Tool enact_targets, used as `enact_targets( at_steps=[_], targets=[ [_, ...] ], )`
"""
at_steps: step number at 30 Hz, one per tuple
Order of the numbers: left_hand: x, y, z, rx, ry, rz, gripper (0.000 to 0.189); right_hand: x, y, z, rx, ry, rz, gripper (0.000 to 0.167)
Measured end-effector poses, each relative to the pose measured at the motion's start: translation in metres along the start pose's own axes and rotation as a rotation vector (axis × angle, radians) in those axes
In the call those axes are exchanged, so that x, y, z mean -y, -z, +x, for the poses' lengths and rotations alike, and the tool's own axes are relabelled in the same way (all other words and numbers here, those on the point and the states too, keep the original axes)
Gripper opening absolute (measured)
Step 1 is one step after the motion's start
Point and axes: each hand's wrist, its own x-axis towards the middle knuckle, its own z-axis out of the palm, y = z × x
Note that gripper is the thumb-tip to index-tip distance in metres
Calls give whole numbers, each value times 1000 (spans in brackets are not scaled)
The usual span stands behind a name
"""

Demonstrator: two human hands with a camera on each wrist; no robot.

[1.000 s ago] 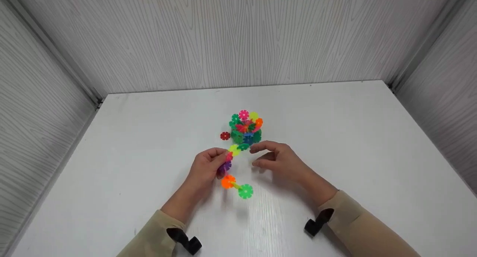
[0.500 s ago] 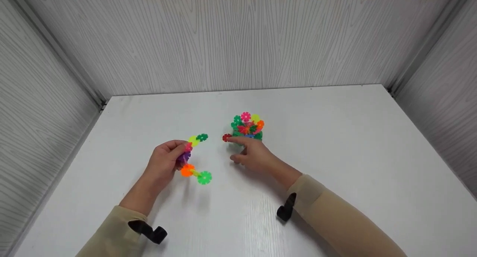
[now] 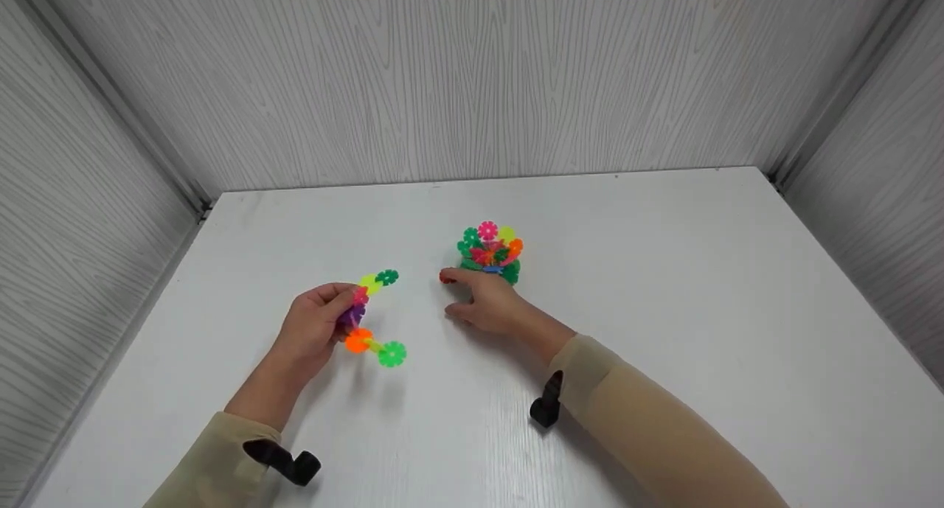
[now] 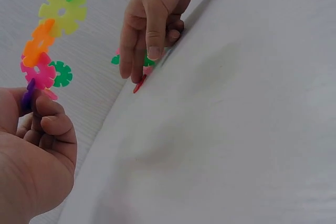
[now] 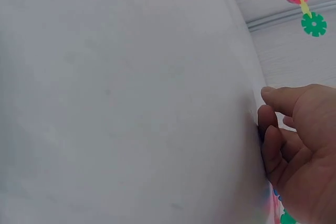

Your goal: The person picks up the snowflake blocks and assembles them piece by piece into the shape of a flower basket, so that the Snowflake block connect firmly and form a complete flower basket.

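My left hand (image 3: 313,327) pinches a curved chain of colourful plastic snowflake discs (image 3: 359,341) near its purple disc (image 4: 28,96), holding it above the table. Dark green and light green discs form the chain's two ends. Over the table's middle, my right hand (image 3: 490,301) reaches out with its index fingertip on a loose red snowflake disc (image 3: 445,276). That red disc (image 4: 140,83) looks tilted under the fingertips in the left wrist view, with the thumb apart from it. In the right wrist view the right hand (image 5: 310,135) hides the red disc.
A built cluster of joined snowflake discs (image 3: 487,231) stands just behind the right hand, its front partly covered. The white table (image 3: 664,294) is bounded by a back wall (image 3: 472,73) and side walls. Black camera mounts (image 3: 544,411) stick out at both wrists.
The left hand has carried the disc chain leftward, away from the cluster. The right hand has moved left and come down onto the red disc, which has turned from flat to tilted.
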Motion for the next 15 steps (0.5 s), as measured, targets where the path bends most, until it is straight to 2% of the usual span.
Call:
enact_targets(
  at_steps=[7,12,15],
  targets=[
    [-1,-1,0,-2,0,13,30,-6,1,-3,28,71,42,41],
    [0,-3,0,3,1,15,30,-12,3,-8,45,105,160,24],
    [0,-5,0,3,3,8,30,-15,3,-10,24,118,220,19]
  ],
)
